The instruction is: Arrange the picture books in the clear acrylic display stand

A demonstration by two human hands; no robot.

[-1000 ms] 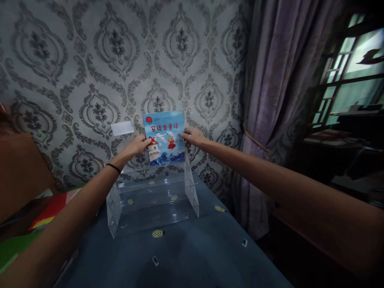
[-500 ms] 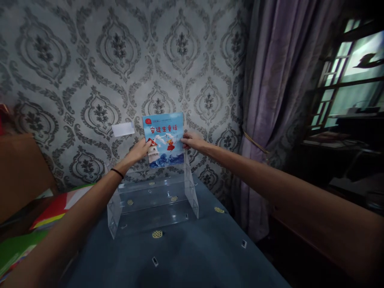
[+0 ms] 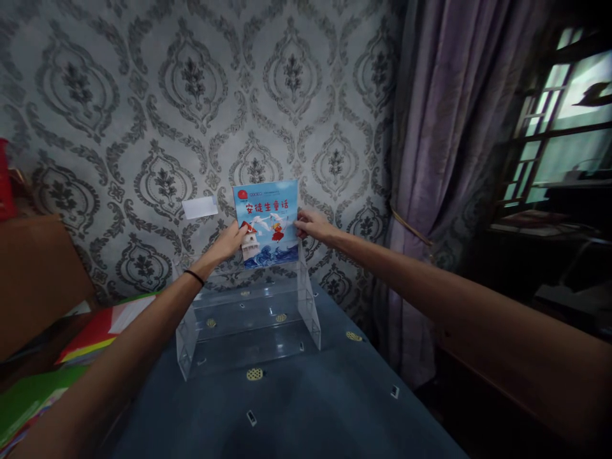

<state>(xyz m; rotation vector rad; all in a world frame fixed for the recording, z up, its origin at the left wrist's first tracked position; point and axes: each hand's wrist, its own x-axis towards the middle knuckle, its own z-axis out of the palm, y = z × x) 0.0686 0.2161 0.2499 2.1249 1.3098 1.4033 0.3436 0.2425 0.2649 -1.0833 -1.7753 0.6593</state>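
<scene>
A blue picture book (image 3: 268, 223) with red Chinese lettering stands upright, cover toward me, at the back top of a clear plastic tiered rack (image 3: 310, 306). Its lower edge is at about the height of the rack's upper back; whether it rests there I cannot tell. My left hand (image 3: 230, 242), with a dark band on the wrist, grips the book's left edge, thumb on the cover. On the opposite edge my right hand (image 3: 313, 227) pinches the book with its fingertips. Fingers behind the cover are hidden.
The rack stands on a dark blue patterned tablecloth (image 3: 287, 414). A cardboard box (image 3: 41, 280) and a red folder-like item (image 3: 90, 335) lie to the left, with green material (image 3: 43, 395) nearer. Behind is a patterned wall with a white label (image 3: 199, 207); a purple curtain (image 3: 415, 159) hangs right.
The whole view has shifted slightly, so everything sits a little further right. Both hands keep their hold on the book, which stays nearly in the same place above the rack.
</scene>
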